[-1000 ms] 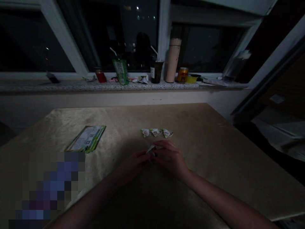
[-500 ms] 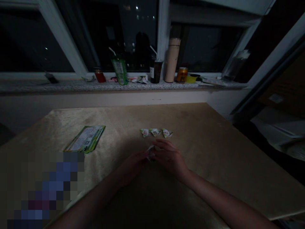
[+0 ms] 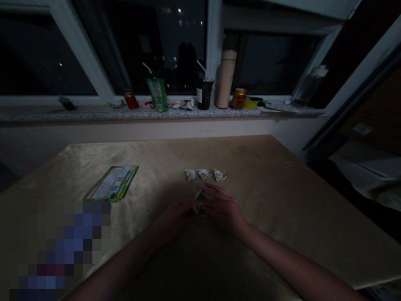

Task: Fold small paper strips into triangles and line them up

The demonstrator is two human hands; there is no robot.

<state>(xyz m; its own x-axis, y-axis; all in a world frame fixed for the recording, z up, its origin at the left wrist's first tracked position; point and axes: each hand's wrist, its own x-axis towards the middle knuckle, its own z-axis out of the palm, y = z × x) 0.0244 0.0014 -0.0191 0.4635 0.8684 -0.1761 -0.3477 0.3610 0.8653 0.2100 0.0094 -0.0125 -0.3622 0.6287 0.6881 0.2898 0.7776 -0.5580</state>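
Observation:
Between my two hands is a small green-and-white printed packet (image 3: 198,201), partly covered by fingers. My left hand (image 3: 178,214) is closed on its left side, most of its fingers in shadow. From the other side my right hand (image 3: 223,207) grips the packet with curled fingers, its upper fingers reaching over the top. Just beyond the hands, three similar triangular packets lie in a row on the table: a left one (image 3: 190,174), a middle one (image 3: 204,174) and a right one (image 3: 219,174).
A flat green printed bag (image 3: 112,183) lies on the table (image 3: 266,179) to the left. Along the windowsill (image 3: 184,113) stand a green drink pack (image 3: 157,94), a dark cup with a straw (image 3: 204,95), a tall pinkish bottle (image 3: 226,79) and an orange can (image 3: 239,98). Pixelation hides the lower left.
The packet between my hands has turned slightly, so a green part now shows low beside my right fingers. My hands have barely shifted, and the three packets in the row stay put.

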